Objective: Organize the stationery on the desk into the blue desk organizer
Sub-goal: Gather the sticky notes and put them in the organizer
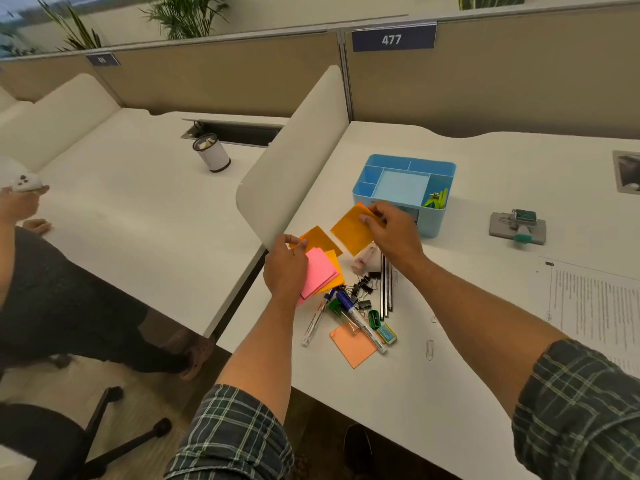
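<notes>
On a white desk (485, 188), the left hand (285, 268) grips a fan of pink and orange sticky notes (320, 271), seemingly gathering them into one stack. Just right, the right hand (391, 230) pinches a single orange note (353, 230), lifted toward the blue organizer (403, 192) right behind it, whose middle tray looks empty. Below the hands lie markers (360, 317), binder clips (363, 289) and a loose peach note (353, 344), unsorted; nothing blocks the organizer

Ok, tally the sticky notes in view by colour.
Orange square paper sticky notes: 3, one pinched by the right hand, one, one under the pink.
Pink sticky-note stack under the left hand: 1
Peach sticky note: 1
Total: 5
</notes>
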`<action>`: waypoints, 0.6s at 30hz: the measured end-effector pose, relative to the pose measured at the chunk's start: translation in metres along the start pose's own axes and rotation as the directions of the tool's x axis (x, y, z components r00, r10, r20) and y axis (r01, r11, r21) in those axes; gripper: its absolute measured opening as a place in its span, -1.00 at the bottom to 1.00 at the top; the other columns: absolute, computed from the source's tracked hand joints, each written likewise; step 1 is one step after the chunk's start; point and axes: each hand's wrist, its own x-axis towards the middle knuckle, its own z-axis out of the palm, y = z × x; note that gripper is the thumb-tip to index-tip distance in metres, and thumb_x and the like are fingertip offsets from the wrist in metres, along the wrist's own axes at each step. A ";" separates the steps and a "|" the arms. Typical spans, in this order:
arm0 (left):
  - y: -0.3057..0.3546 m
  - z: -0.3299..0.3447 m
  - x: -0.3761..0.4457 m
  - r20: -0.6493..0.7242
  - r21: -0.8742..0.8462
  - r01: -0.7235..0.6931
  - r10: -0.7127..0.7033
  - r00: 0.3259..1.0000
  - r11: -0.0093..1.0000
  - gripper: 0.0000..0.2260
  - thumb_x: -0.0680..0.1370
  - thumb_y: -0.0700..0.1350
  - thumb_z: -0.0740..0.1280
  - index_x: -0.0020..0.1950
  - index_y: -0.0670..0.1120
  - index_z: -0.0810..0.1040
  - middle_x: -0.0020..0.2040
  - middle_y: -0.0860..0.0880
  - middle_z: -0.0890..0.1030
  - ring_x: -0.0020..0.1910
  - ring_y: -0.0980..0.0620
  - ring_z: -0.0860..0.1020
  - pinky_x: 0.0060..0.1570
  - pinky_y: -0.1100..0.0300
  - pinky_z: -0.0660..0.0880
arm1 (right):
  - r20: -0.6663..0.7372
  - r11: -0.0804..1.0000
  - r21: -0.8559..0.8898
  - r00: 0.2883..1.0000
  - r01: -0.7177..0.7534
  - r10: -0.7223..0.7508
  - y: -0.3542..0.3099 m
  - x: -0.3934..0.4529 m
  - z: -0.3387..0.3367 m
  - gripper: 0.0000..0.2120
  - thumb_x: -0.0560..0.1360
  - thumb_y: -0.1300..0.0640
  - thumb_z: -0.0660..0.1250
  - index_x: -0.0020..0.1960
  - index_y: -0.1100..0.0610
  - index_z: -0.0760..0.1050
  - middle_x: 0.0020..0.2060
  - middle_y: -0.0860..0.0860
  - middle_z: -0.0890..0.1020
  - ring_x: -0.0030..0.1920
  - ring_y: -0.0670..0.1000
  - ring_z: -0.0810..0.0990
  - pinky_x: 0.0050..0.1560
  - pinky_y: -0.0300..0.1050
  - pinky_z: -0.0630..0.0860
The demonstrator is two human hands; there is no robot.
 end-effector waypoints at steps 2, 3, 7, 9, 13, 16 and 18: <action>0.004 -0.005 -0.002 -0.040 0.008 -0.028 0.029 0.999 1.000 -0.85 0.62 0.13 0.29 0.02 0.07 0.47 -0.12 0.05 0.59 -0.10 0.00 0.56 -0.31 0.19 0.40 | -0.108 0.999 -0.050 0.994 -0.004 -0.001 -0.002 -0.001 -0.002 -0.75 0.62 -0.14 0.27 0.15 0.01 0.53 -0.03 -0.09 0.59 -0.04 -0.07 0.52 -0.14 -0.13 0.46; 0.005 -0.007 -0.002 -0.058 0.011 -0.041 0.041 0.997 0.999 -0.84 0.62 0.14 0.29 0.02 0.07 0.46 -0.12 0.03 0.60 -0.11 -0.01 0.56 -0.29 0.16 0.44 | -0.152 0.998 -0.065 0.988 -0.012 0.002 -0.003 -0.002 -0.003 -0.74 0.63 -0.14 0.25 0.16 0.01 0.52 -0.04 -0.10 0.58 -0.04 -0.08 0.51 -0.16 -0.14 0.44; 0.012 -0.016 0.000 0.022 -0.038 -0.058 0.059 0.998 0.998 -0.83 0.60 0.14 0.32 0.03 0.07 0.48 -0.14 0.06 0.57 -0.12 0.01 0.56 -0.29 0.15 0.43 | -0.137 1.000 -0.018 0.990 0.006 -0.009 -0.006 -0.005 -0.003 -0.81 0.65 -0.03 0.26 0.18 0.03 0.50 0.02 -0.07 0.59 0.00 -0.07 0.52 -0.11 -0.18 0.42; 0.017 -0.018 0.001 0.125 -0.098 -0.056 0.068 0.990 0.994 -0.80 0.58 0.15 0.35 0.03 0.04 0.49 -0.13 0.10 0.55 -0.14 0.05 0.56 -0.29 0.15 0.44 | -0.051 0.998 0.060 0.999 0.018 -0.015 -0.007 -0.008 -0.001 -0.87 0.63 0.04 0.31 0.16 0.02 0.52 0.02 -0.05 0.59 0.04 -0.02 0.54 -0.09 -0.21 0.43; 0.033 -0.013 0.001 0.231 -0.132 -0.074 0.103 0.968 0.988 -0.79 0.57 0.12 0.39 0.02 0.00 0.52 -0.08 0.07 0.56 -0.17 0.14 0.54 -0.32 0.20 0.41 | 0.077 0.988 0.153 0.997 -0.018 0.006 -0.011 -0.017 -0.003 -0.84 0.57 0.03 0.41 0.13 0.02 0.58 -0.03 -0.07 0.60 0.02 -0.03 0.53 -0.10 -0.26 0.43; 0.043 -0.007 -0.001 0.242 -0.222 -0.036 0.090 0.966 0.974 -0.76 0.58 0.11 0.38 0.04 -0.05 0.56 -0.07 0.02 0.59 -0.20 0.10 0.59 -0.29 0.22 0.48 | 0.068 0.982 0.182 0.997 -0.054 0.042 -0.007 -0.020 -0.004 -0.87 0.55 -0.01 0.42 0.06 0.01 0.59 -0.07 -0.06 0.63 -0.03 -0.01 0.56 -0.11 -0.19 0.48; 0.044 -0.001 0.000 0.232 -0.263 0.028 0.035 0.972 0.964 -0.71 0.59 0.13 0.34 0.13 -0.06 0.58 0.03 -0.02 0.60 -0.13 0.01 0.63 -0.20 0.17 0.54 | 0.042 0.966 0.234 0.994 -0.106 0.099 -0.002 -0.020 -0.005 -0.89 0.55 -0.01 0.42 0.02 0.00 0.57 -0.09 -0.05 0.63 -0.05 0.00 0.58 -0.10 -0.08 0.56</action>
